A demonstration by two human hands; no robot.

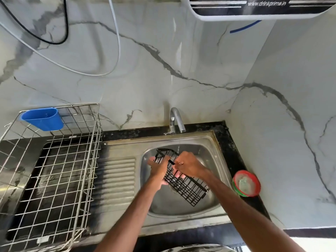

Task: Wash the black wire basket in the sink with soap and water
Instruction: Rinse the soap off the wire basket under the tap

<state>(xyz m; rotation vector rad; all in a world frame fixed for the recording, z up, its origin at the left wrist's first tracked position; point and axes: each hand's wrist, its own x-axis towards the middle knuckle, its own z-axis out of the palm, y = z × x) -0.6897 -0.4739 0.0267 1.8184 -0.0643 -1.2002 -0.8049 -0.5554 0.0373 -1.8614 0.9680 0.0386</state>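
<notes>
Over the sink (203, 211), black wire basket (187, 188) between left hand (160, 169), right hand (189, 165)

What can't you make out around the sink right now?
Head view only.
Drain of the sink: hidden under the basket, left hand and right hand.
Left fingertips: partly behind the basket wires.
Contents of the red bowl: blurred; soap or scrubber, cannot tell.
Suds on the basket: too fine to see.

Basket (189, 190) in sink (172, 204), below tap (175, 120), between your left hand (160, 169) and right hand (189, 164). Rack (54, 160) left of sink, cup (42, 120) hung on its back rim. Bowl (235, 179) on counter (227, 142) right of sink
</notes>
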